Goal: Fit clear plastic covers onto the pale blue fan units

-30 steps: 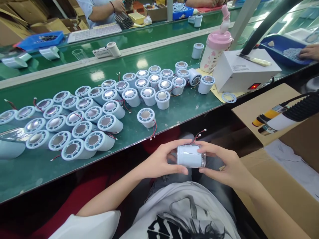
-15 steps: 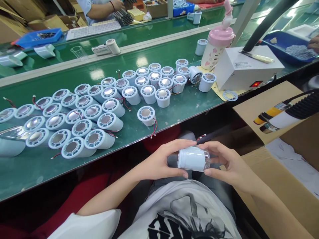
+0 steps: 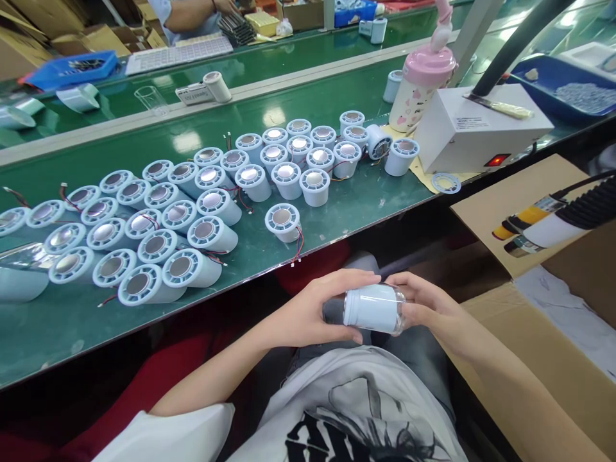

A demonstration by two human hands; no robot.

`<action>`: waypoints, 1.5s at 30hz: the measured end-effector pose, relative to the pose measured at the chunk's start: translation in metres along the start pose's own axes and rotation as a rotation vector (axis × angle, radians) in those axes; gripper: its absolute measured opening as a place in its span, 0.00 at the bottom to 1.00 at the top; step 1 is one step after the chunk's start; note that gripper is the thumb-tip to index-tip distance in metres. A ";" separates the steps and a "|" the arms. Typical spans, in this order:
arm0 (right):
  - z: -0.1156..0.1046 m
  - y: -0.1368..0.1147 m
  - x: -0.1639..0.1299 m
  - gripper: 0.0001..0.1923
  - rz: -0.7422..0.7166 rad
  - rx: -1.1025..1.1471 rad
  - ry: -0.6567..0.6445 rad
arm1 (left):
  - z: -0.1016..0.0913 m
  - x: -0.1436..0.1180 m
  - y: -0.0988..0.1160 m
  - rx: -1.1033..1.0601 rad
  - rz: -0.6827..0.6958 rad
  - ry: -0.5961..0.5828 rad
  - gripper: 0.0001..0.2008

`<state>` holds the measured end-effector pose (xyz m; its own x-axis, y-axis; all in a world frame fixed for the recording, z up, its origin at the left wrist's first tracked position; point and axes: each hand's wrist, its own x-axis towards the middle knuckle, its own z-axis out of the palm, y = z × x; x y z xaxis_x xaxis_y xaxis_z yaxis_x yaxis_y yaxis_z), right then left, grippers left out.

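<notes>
White plastic, a small cylinder [image 3: 373, 308], lies sideways over the lap, clamped between both hands: the left hand [image 3: 308, 314] curls its fingers [image 3: 353, 277] over the capped end, the right hand [image 3: 426, 311] wraps the clear end. Nothing supports it from below, so a loosened grip would likely drop it to the floor. Beyond the fingertips, more units [image 3: 283, 221] crowd the counter [image 3: 356, 205], their loose wires [image 3: 298, 247] easy to snag.

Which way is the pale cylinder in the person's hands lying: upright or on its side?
On its side: the pale cylinder lies level between the left hand and right hand, one end toward each.
</notes>
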<state>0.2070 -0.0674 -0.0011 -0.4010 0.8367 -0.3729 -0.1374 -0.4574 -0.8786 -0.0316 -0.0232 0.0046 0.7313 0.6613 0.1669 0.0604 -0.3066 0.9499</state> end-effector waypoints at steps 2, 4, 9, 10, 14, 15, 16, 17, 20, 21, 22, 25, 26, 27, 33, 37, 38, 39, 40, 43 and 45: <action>0.001 0.003 0.002 0.20 0.032 0.046 0.011 | 0.000 0.000 0.000 0.015 0.018 -0.007 0.39; 0.002 0.005 0.004 0.21 0.074 0.095 0.007 | 0.000 0.001 0.001 0.018 0.036 -0.012 0.39; 0.007 0.003 0.007 0.24 0.169 0.219 -0.063 | 0.001 0.001 -0.001 -0.006 0.054 -0.028 0.39; 0.008 0.002 0.007 0.24 0.188 0.245 -0.073 | 0.001 0.001 -0.001 -0.011 0.051 -0.032 0.40; 0.009 0.001 0.006 0.28 0.277 0.327 -0.109 | 0.001 0.001 -0.004 -0.024 0.047 -0.046 0.40; 0.009 0.001 0.006 0.29 0.304 0.337 -0.120 | 0.001 0.001 -0.004 -0.026 0.046 -0.046 0.40; 0.009 0.001 0.006 0.30 0.330 0.345 -0.132 | 0.001 0.001 -0.004 -0.029 0.042 -0.042 0.39; 0.009 0.001 0.006 0.30 0.353 0.352 -0.144 | 0.002 0.001 -0.003 -0.033 0.033 -0.035 0.38; 0.007 0.004 0.006 0.32 0.401 0.347 -0.178 | 0.004 0.000 0.001 -0.057 -0.019 -0.005 0.33; 0.007 0.005 0.006 0.34 0.405 0.327 -0.187 | 0.005 0.000 0.003 -0.070 -0.045 0.004 0.32; 0.007 0.007 0.006 0.36 0.396 0.296 -0.193 | 0.006 0.000 0.006 -0.086 -0.078 0.011 0.32; 0.005 0.014 0.002 0.38 0.200 0.106 -0.132 | 0.008 0.000 0.013 -0.143 -0.198 0.026 0.31; 0.004 0.016 0.000 0.37 0.067 0.003 -0.082 | 0.008 0.001 0.014 -0.162 -0.238 0.029 0.32; 0.003 0.018 -0.001 0.37 -0.086 -0.125 -0.023 | 0.008 0.001 0.016 -0.180 -0.271 0.033 0.32; -0.006 0.022 -0.009 0.34 -0.752 -0.847 0.044 | 0.005 0.004 0.016 -0.261 -0.405 -0.032 0.35; -0.006 0.020 -0.011 0.32 -0.411 -0.434 -0.005 | 0.003 0.004 0.015 -0.276 -0.315 -0.058 0.40; -0.005 0.020 -0.012 0.30 -0.328 -0.319 -0.027 | 0.002 0.003 0.014 -0.287 -0.302 -0.057 0.40; -0.004 0.019 -0.013 0.29 -0.270 -0.251 -0.036 | 0.002 0.003 0.014 -0.309 -0.303 -0.063 0.39; -0.003 0.017 -0.014 0.27 -0.239 -0.237 -0.033 | 0.002 0.002 0.015 -0.340 -0.318 -0.072 0.38; -0.002 0.013 -0.016 0.24 -0.226 -0.381 0.042 | 0.004 0.002 0.017 -0.427 -0.393 -0.088 0.39; -0.002 0.012 -0.015 0.22 -0.227 -0.434 0.064 | 0.007 0.002 0.017 -0.444 -0.442 -0.093 0.40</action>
<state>0.2131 -0.0852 -0.0063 -0.3465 0.9237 -0.1634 0.1804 -0.1053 -0.9779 -0.0250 -0.0318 0.0192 0.7592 0.5919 -0.2708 0.0970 0.3085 0.9463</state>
